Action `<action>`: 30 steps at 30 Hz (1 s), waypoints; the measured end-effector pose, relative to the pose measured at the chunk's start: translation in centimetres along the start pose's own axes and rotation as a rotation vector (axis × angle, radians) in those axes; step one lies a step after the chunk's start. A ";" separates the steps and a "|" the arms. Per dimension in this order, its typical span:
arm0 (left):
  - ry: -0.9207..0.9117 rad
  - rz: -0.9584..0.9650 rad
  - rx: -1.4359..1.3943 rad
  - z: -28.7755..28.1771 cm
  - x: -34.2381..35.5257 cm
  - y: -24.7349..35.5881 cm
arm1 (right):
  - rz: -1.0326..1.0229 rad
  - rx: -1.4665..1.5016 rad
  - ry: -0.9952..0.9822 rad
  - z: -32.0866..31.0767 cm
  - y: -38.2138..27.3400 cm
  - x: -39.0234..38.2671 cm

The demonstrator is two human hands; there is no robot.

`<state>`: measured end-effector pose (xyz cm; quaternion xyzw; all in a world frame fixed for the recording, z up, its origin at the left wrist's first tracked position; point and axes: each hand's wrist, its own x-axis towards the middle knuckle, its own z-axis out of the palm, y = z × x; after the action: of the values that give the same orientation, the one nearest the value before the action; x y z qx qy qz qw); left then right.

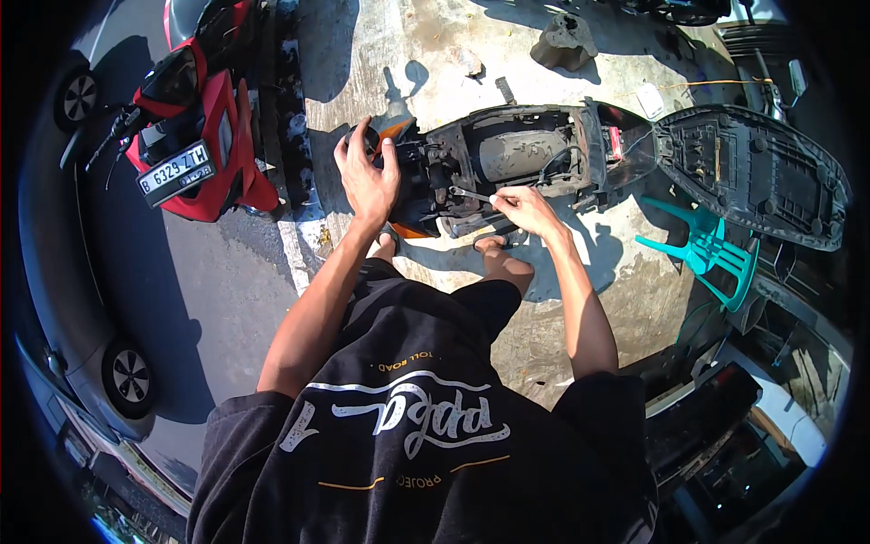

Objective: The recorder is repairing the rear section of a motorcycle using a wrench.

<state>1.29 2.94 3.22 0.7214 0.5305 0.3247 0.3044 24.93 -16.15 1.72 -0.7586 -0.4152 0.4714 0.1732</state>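
A scooter (pixel 467 136) with its body opened up stands across in front of me, its dark tail with orange side panels (pixel 419 229) at the left. My left hand (pixel 370 181) lies over the tail end, thumb and fingers spread around a dark rounded part. In my right hand (pixel 526 210) is a metal wrench (pixel 472 194), pinched near its handle end. The wrench's far end reaches into the dark frame parts behind the storage bay; whether it sits on a bolt I cannot tell. The scooter's seat (pixel 757 172) is flipped open to the right, underside up.
A teal plastic chair (pixel 702 249) stands at the right, below the seat. A red scooter (pixel 204 154) is parked at the left, with a grey car (pixel 63 263) beyond it. A rough stone block (pixel 564 43) lies on the concrete at the far side.
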 end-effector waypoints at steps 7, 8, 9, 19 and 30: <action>0.040 -0.004 0.016 0.4 0.1 0.3 | -0.018 0.131 -0.037 1.2 1.9 0.8; 0.042 -0.001 0.016 0.2 0.0 0.4 | -0.053 0.180 0.007 2.6 2.3 0.1; 0.036 -0.016 0.037 -0.1 -0.1 0.4 | -0.027 0.152 0.051 4.3 2.1 -0.9; 0.015 -0.044 0.032 0.1 -0.1 0.8 | 0.394 1.475 0.259 16.3 -8.1 -4.8; -0.001 -0.015 0.012 -0.2 -0.1 0.6 | -0.005 0.129 -0.014 2.8 -1.4 -3.6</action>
<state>1.48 2.67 3.77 0.7195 0.5375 0.3190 0.3029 21.12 -18.52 3.37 -0.7415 -0.3869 0.5021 0.2200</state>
